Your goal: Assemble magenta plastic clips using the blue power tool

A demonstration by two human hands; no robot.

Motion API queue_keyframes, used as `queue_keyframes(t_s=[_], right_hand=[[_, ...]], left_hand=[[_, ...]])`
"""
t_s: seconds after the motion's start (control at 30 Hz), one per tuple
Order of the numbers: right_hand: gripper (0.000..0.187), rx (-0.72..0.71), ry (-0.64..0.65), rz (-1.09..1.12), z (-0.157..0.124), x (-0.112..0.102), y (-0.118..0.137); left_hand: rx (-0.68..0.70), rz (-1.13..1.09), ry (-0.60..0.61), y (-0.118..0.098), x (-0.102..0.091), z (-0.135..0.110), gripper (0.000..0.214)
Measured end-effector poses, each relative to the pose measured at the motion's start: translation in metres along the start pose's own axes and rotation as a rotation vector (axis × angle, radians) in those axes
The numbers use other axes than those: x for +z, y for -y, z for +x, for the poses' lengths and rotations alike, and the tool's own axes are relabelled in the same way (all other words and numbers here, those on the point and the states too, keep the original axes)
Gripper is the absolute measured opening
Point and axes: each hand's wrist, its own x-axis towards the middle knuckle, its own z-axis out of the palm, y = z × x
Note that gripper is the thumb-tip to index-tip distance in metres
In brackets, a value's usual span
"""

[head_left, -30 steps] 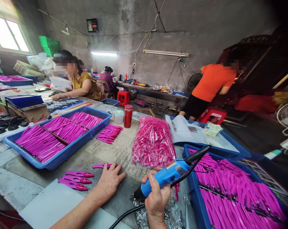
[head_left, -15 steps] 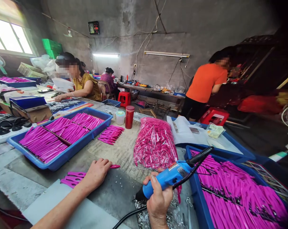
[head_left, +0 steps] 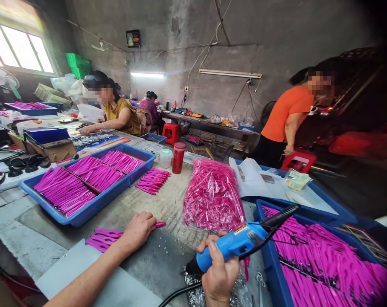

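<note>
My right hand (head_left: 219, 266) grips a blue corded electric screwdriver (head_left: 233, 245), tilted with its dark nose down to the left. Under that nose lies a clear plastic bag of small metal parts (head_left: 195, 283). My left hand (head_left: 140, 232) is closed on a slim pink plastic piece (head_left: 160, 224) resting on the table; only its pointed end shows past the fingers. Beside my left wrist, several pink handle-like pieces (head_left: 103, 239) lie in a row. Tiny metal rings or nuts (head_left: 167, 246) are scattered between my hands.
Blue trays of pink pieces stand at left (head_left: 74, 219) and right (head_left: 266, 264). A stuffed clear bag of pink pieces (head_left: 214, 194), a red canister (head_left: 178, 158) and a small tub (head_left: 165, 158) stand beyond my hands. Scissors (head_left: 260, 281) lie at right. Several people are farther off.
The view has swung slightly left, so things sit farther right. My hands keep their holds. The person in orange has shifted right, with an arm now lowered by the red stool.
</note>
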Motion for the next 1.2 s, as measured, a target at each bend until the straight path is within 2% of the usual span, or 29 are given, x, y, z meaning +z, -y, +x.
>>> queue_keyframes(t_s=[0.13, 0.4, 0.8, 1.2], right_hand=[[0.039, -0.009, 0.007, -0.001, 0.000, -0.001, 0.000], [0.038, -0.031, 0.016, -0.031, 0.000, -0.001, -0.002], [0.039, -0.036, 0.007, -0.037, 0.000, 0.001, 0.001], [0.039, -0.036, 0.010, -0.023, -0.001, 0.001, 0.001]], left_hand=[[0.003, 0.006, 0.001, -0.007, 0.000, 0.000, 0.025], [-0.078, -0.051, 0.031, -0.017, 0.002, -0.001, 0.021], [-0.110, -0.167, 0.074, -0.018, -0.001, 0.005, 0.015], [-0.134, -0.223, 0.047, -0.015, 0.004, 0.008, 0.012]])
